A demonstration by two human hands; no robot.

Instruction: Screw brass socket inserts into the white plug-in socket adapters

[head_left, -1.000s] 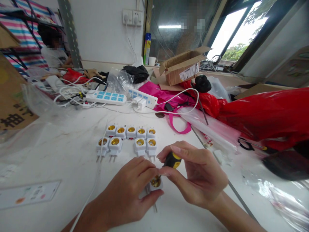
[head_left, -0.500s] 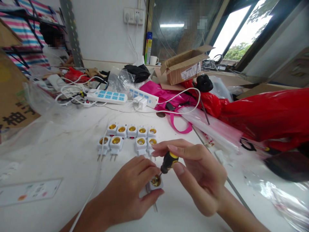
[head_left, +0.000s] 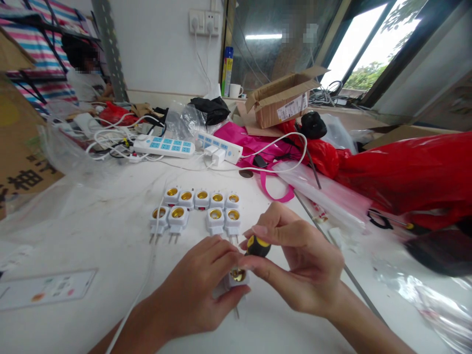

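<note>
Between the fingers and thumb of my left hand (head_left: 204, 285) is a white plug-in lamp socket (head_left: 239, 276) with a brass-coloured threaded inside, its metal pins pointing toward me. My right hand (head_left: 298, 263) grips a short black and yellow screwdriver (head_left: 258, 246) by its handle. The screwdriver leans over the socket's opening; its tip is hidden by my fingers. Beyond my hands, several similar lamp sockets stand in two rows, one of them a white socket (head_left: 177, 219) in the nearer row.
White power strips (head_left: 164, 146) and tangled cables lie at the back. A thin white cable (head_left: 147, 280) runs past my left wrist. On the right are a red plastic bag (head_left: 401, 172) and clear plastic. An open cardboard box (head_left: 282, 105) stands behind. A person (head_left: 84, 78) sits far left.
My right fingers have closed in around the screwdriver, and its handle has tipped lower over the socket. My left hand keeps its hold in nearly the same place.
</note>
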